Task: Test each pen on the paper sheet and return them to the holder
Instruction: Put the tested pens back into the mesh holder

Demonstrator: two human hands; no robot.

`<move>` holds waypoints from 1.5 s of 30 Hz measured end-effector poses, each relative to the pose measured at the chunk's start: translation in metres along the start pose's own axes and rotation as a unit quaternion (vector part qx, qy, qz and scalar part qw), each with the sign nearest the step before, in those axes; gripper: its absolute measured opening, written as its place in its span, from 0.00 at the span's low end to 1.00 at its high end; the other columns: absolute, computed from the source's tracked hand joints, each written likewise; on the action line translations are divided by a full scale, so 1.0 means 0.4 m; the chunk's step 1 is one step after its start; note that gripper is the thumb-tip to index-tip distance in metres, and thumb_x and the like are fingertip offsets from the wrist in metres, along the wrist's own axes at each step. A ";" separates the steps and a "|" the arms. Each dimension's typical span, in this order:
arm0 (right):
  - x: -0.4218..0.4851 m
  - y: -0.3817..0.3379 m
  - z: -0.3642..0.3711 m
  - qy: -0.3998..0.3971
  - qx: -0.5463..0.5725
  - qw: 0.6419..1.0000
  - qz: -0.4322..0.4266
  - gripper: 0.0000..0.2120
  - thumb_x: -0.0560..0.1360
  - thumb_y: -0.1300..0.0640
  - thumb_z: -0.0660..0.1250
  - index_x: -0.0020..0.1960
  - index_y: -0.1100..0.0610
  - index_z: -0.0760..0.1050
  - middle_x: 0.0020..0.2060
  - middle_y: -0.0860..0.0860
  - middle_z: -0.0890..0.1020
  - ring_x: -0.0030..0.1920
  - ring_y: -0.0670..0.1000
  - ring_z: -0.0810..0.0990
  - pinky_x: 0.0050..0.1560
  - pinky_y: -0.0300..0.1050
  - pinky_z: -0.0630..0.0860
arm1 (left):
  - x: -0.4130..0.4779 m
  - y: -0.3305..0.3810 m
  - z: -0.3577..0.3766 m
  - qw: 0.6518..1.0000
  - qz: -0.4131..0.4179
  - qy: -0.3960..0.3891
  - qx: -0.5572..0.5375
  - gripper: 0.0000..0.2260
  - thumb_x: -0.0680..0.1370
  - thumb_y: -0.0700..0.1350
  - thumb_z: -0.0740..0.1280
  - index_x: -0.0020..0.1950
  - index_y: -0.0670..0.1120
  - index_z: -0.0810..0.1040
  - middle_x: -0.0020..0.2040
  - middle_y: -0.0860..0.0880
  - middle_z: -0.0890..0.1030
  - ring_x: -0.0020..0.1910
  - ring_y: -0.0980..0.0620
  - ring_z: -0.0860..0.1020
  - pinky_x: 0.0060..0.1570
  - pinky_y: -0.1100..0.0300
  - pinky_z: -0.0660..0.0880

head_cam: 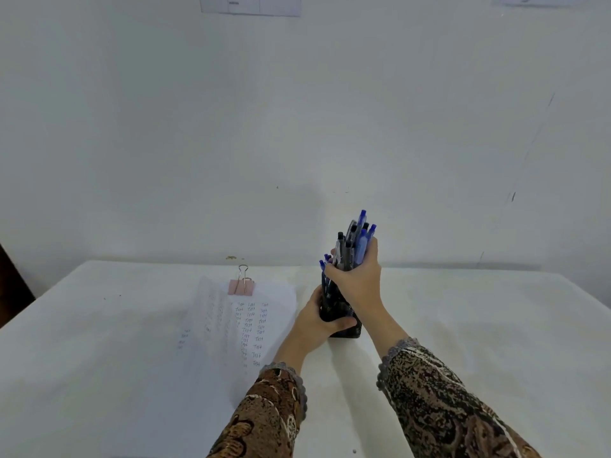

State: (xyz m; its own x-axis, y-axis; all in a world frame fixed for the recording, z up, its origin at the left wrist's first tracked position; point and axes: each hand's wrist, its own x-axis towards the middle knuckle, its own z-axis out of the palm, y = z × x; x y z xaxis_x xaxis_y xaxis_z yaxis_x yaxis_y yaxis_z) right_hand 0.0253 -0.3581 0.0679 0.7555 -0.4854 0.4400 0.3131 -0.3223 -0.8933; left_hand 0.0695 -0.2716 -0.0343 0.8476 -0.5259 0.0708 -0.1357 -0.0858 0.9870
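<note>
A dark pen holder [345, 330] stands on the white table, right of the paper. My left hand [317, 322] grips the holder's lower part from the left. My right hand [358, 276] grips a bunch of several blue and black pens [355, 242] above the holder, their tops sticking up past my fingers. A few more pen tops [325, 259] show at the left of my right hand. The paper sheet [251, 325], written with rows of small "Test" words, lies left of the holder. The holder's opening is hidden by my right hand.
A pink binder clip [241, 285] holds the far edge of the papers. The white table [479, 325] meets a white wall at the back. A dark object [10, 285] stands at the far left edge. Printed sheets [251, 4] hang high on the wall.
</note>
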 end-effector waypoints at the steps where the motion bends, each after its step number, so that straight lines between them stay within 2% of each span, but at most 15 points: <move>1: 0.000 0.000 0.000 -0.001 0.001 1.000 0.000 0.24 0.65 0.70 0.73 0.53 0.57 0.65 0.36 0.44 0.77 0.32 0.36 0.78 0.32 0.29 0.73 | 0.000 0.000 0.000 1.000 -0.002 -0.001 -0.002 0.41 0.60 0.57 0.77 0.69 0.56 0.62 0.64 0.58 0.73 0.63 0.59 0.72 0.60 0.59 0.73; 3: 0.001 0.003 0.001 0.001 0.000 1.000 -0.003 0.26 0.64 0.68 0.74 0.55 0.57 0.65 0.37 0.45 0.77 0.33 0.37 0.78 0.34 0.30 0.74 | -0.003 0.001 0.000 1.000 -0.002 -0.002 -0.005 0.39 0.63 0.53 0.78 0.69 0.54 0.62 0.64 0.56 0.73 0.63 0.58 0.72 0.58 0.61 0.73; 7: -0.003 0.006 0.001 0.003 0.000 1.000 -0.010 0.27 0.64 0.66 0.75 0.57 0.56 0.65 0.37 0.45 0.77 0.33 0.38 0.77 0.34 0.30 0.74 | -0.005 0.005 0.002 1.000 0.001 0.003 -0.001 0.40 0.62 0.55 0.77 0.70 0.54 0.62 0.63 0.57 0.74 0.62 0.58 0.73 0.58 0.60 0.74; 10: -0.007 0.006 -0.003 0.002 0.003 1.000 -0.016 0.27 0.65 0.66 0.75 0.57 0.54 0.64 0.38 0.43 0.76 0.34 0.37 0.78 0.35 0.30 0.74 | -0.001 0.000 0.003 1.000 -0.002 0.006 -0.005 0.36 0.65 0.50 0.77 0.68 0.57 0.63 0.63 0.57 0.74 0.63 0.58 0.73 0.59 0.58 0.74; 13: -0.005 0.005 -0.007 0.000 0.014 1.000 -0.017 0.31 0.65 0.66 0.76 0.59 0.50 0.63 0.41 0.42 0.77 0.38 0.35 0.78 0.40 0.32 0.75 | -0.002 0.002 0.005 1.000 -0.007 0.005 -0.001 0.36 0.63 0.54 0.77 0.65 0.63 0.62 0.63 0.60 0.74 0.62 0.60 0.73 0.60 0.57 0.74; 15: -0.005 0.005 -0.009 -0.004 0.031 0.999 -0.015 0.33 0.65 0.67 0.76 0.60 0.48 0.62 0.44 0.40 0.76 0.41 0.33 0.78 0.42 0.29 0.75 | -0.002 0.002 0.003 1.000 -0.010 0.005 0.003 0.36 0.63 0.55 0.77 0.65 0.64 0.62 0.63 0.61 0.74 0.62 0.61 0.72 0.60 0.57 0.73; 23: 0.003 0.003 -0.015 -0.031 0.074 0.997 -0.012 0.34 0.66 0.66 0.76 0.64 0.48 0.64 0.54 0.42 0.75 0.49 0.29 0.75 0.47 0.23 0.72 | -0.013 0.015 0.000 1.000 -0.010 0.008 0.008 0.35 0.67 0.49 0.77 0.67 0.58 0.62 0.60 0.61 0.73 0.60 0.61 0.72 0.53 0.67 0.72; 26: 0.009 0.011 -0.022 -0.030 0.095 0.995 -0.015 0.32 0.65 0.65 0.76 0.61 0.44 0.65 0.57 0.48 0.76 0.54 0.41 0.78 0.52 0.34 0.76 | -0.014 0.018 -0.001 1.000 -0.012 0.010 0.018 0.34 0.66 0.51 0.77 0.66 0.60 0.63 0.60 0.61 0.74 0.60 0.61 0.73 0.54 0.67 0.71; 28: 0.010 0.015 -0.029 -0.020 0.093 0.995 -0.020 0.30 0.66 0.64 0.76 0.59 0.45 0.67 0.54 0.50 0.78 0.51 0.46 0.80 0.50 0.36 0.77 | -0.016 0.021 -0.001 1.000 -0.012 0.012 0.019 0.34 0.66 0.50 0.77 0.66 0.59 0.63 0.60 0.60 0.75 0.60 0.61 0.73 0.52 0.69 0.71; 31: 0.015 0.016 -0.038 -0.031 0.051 0.998 -0.014 0.12 0.69 0.63 0.73 0.49 0.57 0.73 0.47 0.60 0.80 0.45 0.52 0.80 0.46 0.44 0.79 | -0.017 0.021 -0.002 1.000 -0.010 0.010 0.015 0.34 0.67 0.48 0.77 0.67 0.57 0.64 0.61 0.58 0.75 0.60 0.60 0.74 0.51 0.71 0.72; 33: 0.020 0.018 -0.043 -0.071 0.041 0.997 0.002 0.10 0.71 0.61 0.72 0.48 0.61 0.74 0.43 0.56 0.79 0.41 0.51 0.79 0.44 0.48 0.79 | -0.019 0.025 -0.001 1.000 -0.008 0.011 0.013 0.34 0.67 0.47 0.77 0.68 0.55 0.64 0.61 0.56 0.76 0.60 0.58 0.74 0.48 0.73 0.73; 35: 0.024 0.013 -0.041 -0.084 0.041 0.996 0.004 0.11 0.71 0.58 0.72 0.52 0.55 0.75 0.43 0.49 0.78 0.42 0.46 0.78 0.46 0.41 0.78 | -0.019 0.027 0.001 1.000 -0.007 0.011 0.010 0.33 0.67 0.46 0.76 0.68 0.53 0.64 0.60 0.55 0.76 0.59 0.58 0.75 0.46 0.74 0.73; 37: 0.021 0.005 -0.038 -0.047 0.049 0.998 -0.017 0.08 0.74 0.57 0.68 0.52 0.51 0.75 0.46 0.48 0.79 0.45 0.42 0.77 0.46 0.33 0.75 | -0.021 0.029 0.002 1.000 -0.007 0.010 0.008 0.33 0.68 0.44 0.76 0.67 0.52 0.64 0.60 0.54 0.76 0.59 0.57 0.75 0.47 0.72 0.74; 41: 0.015 0.010 -0.031 -0.005 0.012 0.998 -0.067 0.07 0.80 0.58 0.58 0.51 0.52 0.75 0.46 0.46 0.80 0.44 0.40 0.76 0.46 0.30 0.71 | -0.020 0.029 0.002 1.000 -0.005 0.007 0.001 0.35 0.67 0.46 0.77 0.69 0.52 0.64 0.61 0.54 0.76 0.61 0.56 0.74 0.51 0.69 0.74; 45: 0.016 0.018 -0.032 -0.009 -0.082 0.986 -0.146 0.12 0.78 0.57 0.55 0.52 0.58 0.76 0.48 0.46 0.78 0.51 0.33 0.73 0.52 0.25 0.67 | -0.022 0.039 0.000 1.000 0.003 -0.005 -0.030 0.38 0.65 0.49 0.77 0.70 0.54 0.61 0.63 0.55 0.74 0.63 0.57 0.73 0.54 0.67 0.74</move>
State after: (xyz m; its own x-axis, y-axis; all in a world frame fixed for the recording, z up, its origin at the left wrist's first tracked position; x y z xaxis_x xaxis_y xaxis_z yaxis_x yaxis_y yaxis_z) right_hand 0.0251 -0.3739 0.0655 0.6573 -0.3390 0.6731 0.4218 -0.5746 -0.7013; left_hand 0.0598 -0.2684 -0.0194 0.8414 -0.5351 0.0758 -0.1101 -0.0325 0.9934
